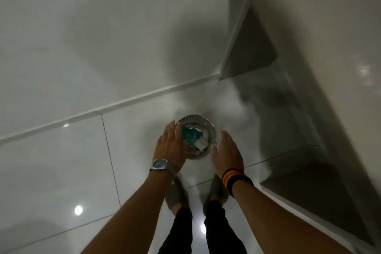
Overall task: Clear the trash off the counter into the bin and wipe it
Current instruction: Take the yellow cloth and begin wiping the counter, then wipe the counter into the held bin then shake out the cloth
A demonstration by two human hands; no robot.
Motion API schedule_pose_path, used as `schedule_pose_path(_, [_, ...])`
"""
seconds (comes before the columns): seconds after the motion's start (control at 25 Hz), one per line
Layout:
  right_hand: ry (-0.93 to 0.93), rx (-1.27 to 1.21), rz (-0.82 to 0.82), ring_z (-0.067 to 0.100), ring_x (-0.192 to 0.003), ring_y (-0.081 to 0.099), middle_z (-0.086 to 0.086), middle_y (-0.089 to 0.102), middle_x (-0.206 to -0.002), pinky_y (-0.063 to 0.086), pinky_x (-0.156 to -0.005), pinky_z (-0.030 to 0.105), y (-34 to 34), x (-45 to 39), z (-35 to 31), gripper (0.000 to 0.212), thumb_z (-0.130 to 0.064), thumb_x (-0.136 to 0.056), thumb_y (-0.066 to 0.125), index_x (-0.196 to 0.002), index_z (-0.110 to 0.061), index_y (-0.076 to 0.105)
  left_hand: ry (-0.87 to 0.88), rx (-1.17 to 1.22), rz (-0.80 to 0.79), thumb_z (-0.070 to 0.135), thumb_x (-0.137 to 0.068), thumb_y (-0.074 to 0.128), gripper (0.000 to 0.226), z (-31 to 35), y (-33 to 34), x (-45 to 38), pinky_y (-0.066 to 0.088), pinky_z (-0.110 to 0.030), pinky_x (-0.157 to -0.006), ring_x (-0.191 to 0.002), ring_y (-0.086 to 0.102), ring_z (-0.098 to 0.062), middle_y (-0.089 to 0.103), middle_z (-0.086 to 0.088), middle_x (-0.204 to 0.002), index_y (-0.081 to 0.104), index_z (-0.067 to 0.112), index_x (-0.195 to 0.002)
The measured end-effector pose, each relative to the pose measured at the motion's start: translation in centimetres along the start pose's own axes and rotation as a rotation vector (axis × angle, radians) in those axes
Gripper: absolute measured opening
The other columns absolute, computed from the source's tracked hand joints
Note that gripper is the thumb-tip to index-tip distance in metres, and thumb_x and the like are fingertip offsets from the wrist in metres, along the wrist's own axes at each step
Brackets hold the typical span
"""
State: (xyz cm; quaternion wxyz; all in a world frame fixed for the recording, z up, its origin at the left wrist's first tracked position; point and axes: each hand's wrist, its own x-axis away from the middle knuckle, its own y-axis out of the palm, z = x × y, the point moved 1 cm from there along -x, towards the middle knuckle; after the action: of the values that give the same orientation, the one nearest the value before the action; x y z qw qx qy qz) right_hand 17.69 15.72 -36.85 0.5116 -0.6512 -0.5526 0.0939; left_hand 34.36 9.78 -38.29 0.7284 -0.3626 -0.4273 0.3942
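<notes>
The floor (61,161) is tiled in large pale tiles with a high gloss, bright enough to mirror round ceiling lights (one reflection sits between the legs). The wall (92,37) above the skirting looks equally smooth and shiny. The bin (208,123) looks like silvery metal, its upright wall finely perforated or ribbed, though blur hides which. Inside lies a teal wrapper (190,135) with a slick, plastic-like sheen beside white crumpled paper (203,142), matt and soft-looking. The wristwatch (159,164) has a polished metal case and a metal band. The wristband (237,180) is matt woven cloth, striped. The trousers (179,231) are dull black fabric.
</notes>
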Motion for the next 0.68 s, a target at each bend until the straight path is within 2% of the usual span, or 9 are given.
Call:
schedule_pose_path(0.12, [0.211, -0.071, -0.085, 0.034, -0.121, 0.058, 0.016, 0.055, -0.139, 0.05, -0.095, 0.042, 7.6, -4.7, 4.5, 0.054, -0.025, -0.095, 0.052, -0.144, -0.008, 0.037, -0.068, 0.025, -0.048, 0.037, -0.101, 0.045, 0.062, -4.4, 7.6, -3.2, 0.043, -0.054, -0.109, -0.148, 0.027, -0.033, 0.025, -0.016, -0.161, 0.022, 0.014, -0.153])
schedule_pose_path(0.16, [0.302, -0.11, -0.113, 0.038, -0.118, 0.059, 0.017, 0.058, -0.135, 0.051, -0.091, 0.042, 10.1, -6.2, 6.1, 0.053, -0.027, -0.095, 0.053, -0.142, -0.007, 0.038, -0.086, 0.045, -0.059, 0.039, -0.1, 0.046, 0.064, -5.6, 10.0, -4.3, 0.047, -0.055, -0.105, -0.144, 0.033, -0.035, 0.03, -0.017, -0.159, 0.019, 0.016, -0.154])
schedule_pose_path(0.2, [0.401, -0.149, -0.14, 0.04, -0.115, 0.059, 0.018, 0.059, -0.131, 0.051, -0.087, 0.041, 11.9, -7.6, 7.2, 0.054, -0.029, -0.095, 0.055, -0.141, -0.006, 0.039, -0.116, 0.085, -0.058, 0.039, -0.099, 0.047, 0.067, -6.5, 11.7, -5.4, 0.053, -0.055, -0.096, -0.135, 0.046, -0.036, 0.039, -0.017, -0.153, 0.016, 0.019, -0.155])
schedule_pose_path(0.28, [0.569, -0.278, -0.186, 0.041, -0.108, 0.062, 0.017, 0.06, -0.126, 0.053, -0.082, 0.04, 15.0, -9.9, 9.1, 0.053, -0.028, -0.092, 0.059, -0.138, -0.006, 0.043, -0.23, 0.21, -0.032, 0.038, -0.097, 0.052, 0.078, -7.9, 14.3, -7.2, 0.061, -0.05, -0.074, -0.097, 0.067, -0.033, 0.062, -0.014, -0.125, 0.003, 0.027, -0.156])
schedule_pose_path(0.36, [0.65, -0.388, -0.152, 0.041, -0.098, 0.068, 0.017, 0.066, -0.12, 0.061, -0.079, 0.05, 17.1, -11.4, 10.4, 0.046, -0.018, -0.088, 0.064, -0.13, -0.006, 0.054, -0.331, 0.282, -0.013, 0.037, -0.094, 0.059, 0.091, -8.9, 16.1, -8.3, 0.061, -0.043, -0.063, -0.07, 0.068, -0.028, 0.068, -0.008, -0.092, -0.006, 0.026, -0.156])
schedule_pose_path(0.4, [0.658, -0.404, -0.124, 0.041, -0.095, 0.069, 0.017, 0.068, -0.116, 0.062, -0.076, 0.053, 17.5, -11.7, 10.6, 0.041, -0.014, -0.086, 0.065, -0.126, -0.007, 0.059, -0.355, 0.283, -0.023, 0.037, -0.093, 0.061, 0.089, -9.3, 16.3, -8.5, 0.06, -0.04, -0.061, -0.067, 0.066, -0.027, 0.067, -0.004, -0.086, 0.001, 0.023, -0.157])
schedule_pose_path(0.52, [0.581, -0.354, -0.088, 0.04, -0.092, 0.071, 0.017, 0.072, -0.109, 0.062, -0.077, 0.054, 15.6, -10.8, 9.4, 0.032, -0.019, -0.09, 0.06, -0.12, -0.009, 0.065, -0.426, 0.316, -0.01, 0.034, -0.097, 0.055, 0.048, -8.7, 14.1, -7.5, 0.058, -0.036, -0.061, -0.072, 0.066, -0.028, 0.072, -0.008, -0.095, 0.042, 0.021, -0.141])
schedule_pose_path(0.6, [0.531, -0.312, -0.072, 0.039, -0.093, 0.07, 0.017, 0.072, -0.106, 0.061, -0.083, 0.048, 12.0, -8.4, 7.1, 0.029, -0.023, -0.094, 0.054, -0.118, -0.009, 0.066, -0.449, 0.357, 0.023, 0.032, -0.099, 0.05, 0.034, -7.4, 10.5, -5.2, 0.052, -0.031, -0.059, -0.07, 0.063, -0.025, 0.072, -0.006, -0.092, 0.051, 0.022, -0.132])
schedule_pose_path(0.68, [0.464, -0.289, -0.046, 0.039, -0.094, 0.068, 0.016, 0.073, -0.103, 0.057, -0.083, 0.039, 7.3, -5.2, 4.5, 0.027, -0.024, -0.096, 0.051, -0.113, -0.012, 0.068, -0.499, 0.44, 0.053, 0.034, -0.1, 0.045, 0.03, -5.6, 6.0, -2.7, 0.055, -0.033, -0.065, -0.074, 0.065, -0.026, 0.073, -0.006, -0.093, 0.058, 0.023, -0.125])
